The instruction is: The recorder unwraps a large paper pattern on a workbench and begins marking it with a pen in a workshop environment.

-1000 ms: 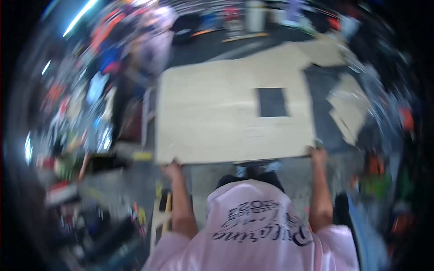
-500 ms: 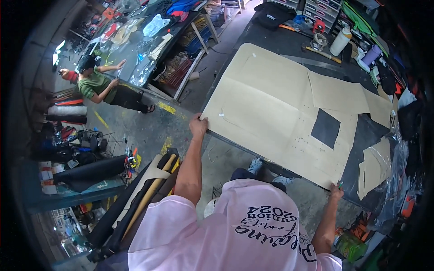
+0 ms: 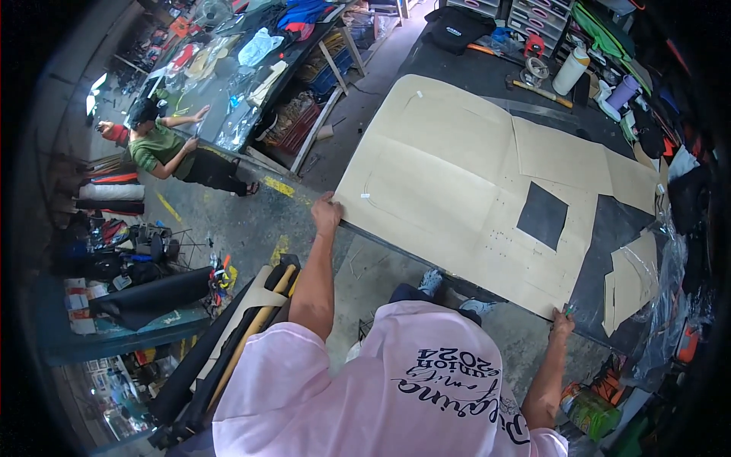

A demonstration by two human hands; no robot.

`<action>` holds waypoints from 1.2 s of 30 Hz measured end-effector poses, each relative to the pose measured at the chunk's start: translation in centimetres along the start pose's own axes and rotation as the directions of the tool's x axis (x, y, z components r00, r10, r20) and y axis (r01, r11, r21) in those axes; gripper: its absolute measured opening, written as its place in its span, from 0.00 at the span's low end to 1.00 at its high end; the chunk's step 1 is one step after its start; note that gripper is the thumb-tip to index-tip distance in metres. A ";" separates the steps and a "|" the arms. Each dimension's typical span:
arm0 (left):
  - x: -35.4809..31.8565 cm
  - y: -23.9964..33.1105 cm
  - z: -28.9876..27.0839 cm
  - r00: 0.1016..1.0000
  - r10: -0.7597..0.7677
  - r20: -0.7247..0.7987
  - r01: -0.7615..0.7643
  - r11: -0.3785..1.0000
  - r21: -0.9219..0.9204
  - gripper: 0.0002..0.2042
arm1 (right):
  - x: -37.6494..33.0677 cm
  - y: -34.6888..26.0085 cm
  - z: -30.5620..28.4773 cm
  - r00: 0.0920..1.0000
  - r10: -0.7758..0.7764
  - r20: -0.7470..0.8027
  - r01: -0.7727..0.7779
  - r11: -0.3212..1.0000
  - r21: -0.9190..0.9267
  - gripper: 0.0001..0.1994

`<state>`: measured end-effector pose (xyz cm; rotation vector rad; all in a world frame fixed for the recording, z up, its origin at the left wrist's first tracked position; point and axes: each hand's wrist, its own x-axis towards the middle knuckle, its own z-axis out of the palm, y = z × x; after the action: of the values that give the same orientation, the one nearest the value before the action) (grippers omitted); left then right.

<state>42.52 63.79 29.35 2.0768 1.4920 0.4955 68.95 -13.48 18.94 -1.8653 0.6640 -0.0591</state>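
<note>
A large tan cardboard sheet with a rounded far-left corner lies on the dark table. It has fold creases, small dots, thin curved lines and a rectangular cutout through which the dark tabletop shows. My left hand is closed on the sheet's near-left corner, its fingers partly hidden. At the near-right corner my right hand is closed at the sheet's edge, with a thin green-tipped thing like a pen sticking out of it. A second tan piece overlaps the sheet's far right side.
Smaller cardboard pieces and clear plastic lie at the table's right end. Behind the sheet are a hammer, a tape roll and a white bottle. Upright rolls stand left. A person works at another table.
The cardboard sheet has slid slightly left along the table, and the overlapping piece has shifted with it. Both my hands have moved a little left, still at the sheet's near corners.
</note>
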 end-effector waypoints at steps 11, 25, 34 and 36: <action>-1.2 0.6 -0.2 0.988 -0.111 0.111 0.115 0.993 -0.029 0.22 | -2.8 -3.1 0.0 0.997 0.068 0.022 -0.065 0.991 -0.119 0.18; 4.9 -6.4 -2.5 0.957 -0.151 0.249 0.237 0.902 -0.361 0.23 | -7.9 -4.8 4.7 0.984 -0.178 -0.025 0.162 0.939 -0.304 0.15; 1.9 -3.2 -1.0 0.939 -0.233 0.252 0.324 0.845 -0.426 0.23 | -7.7 -9.7 3.9 0.978 0.138 -0.155 -0.189 0.902 -0.389 0.16; 1.6 -2.8 -0.8 0.938 -0.200 0.282 0.300 0.876 -0.377 0.23 | -7.7 -9.8 3.6 0.972 0.171 -0.161 -0.226 0.867 -0.444 0.16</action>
<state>40.43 66.17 28.24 1.5257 1.3518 0.4055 67.76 -4.43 28.22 -2.2478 1.0184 0.1378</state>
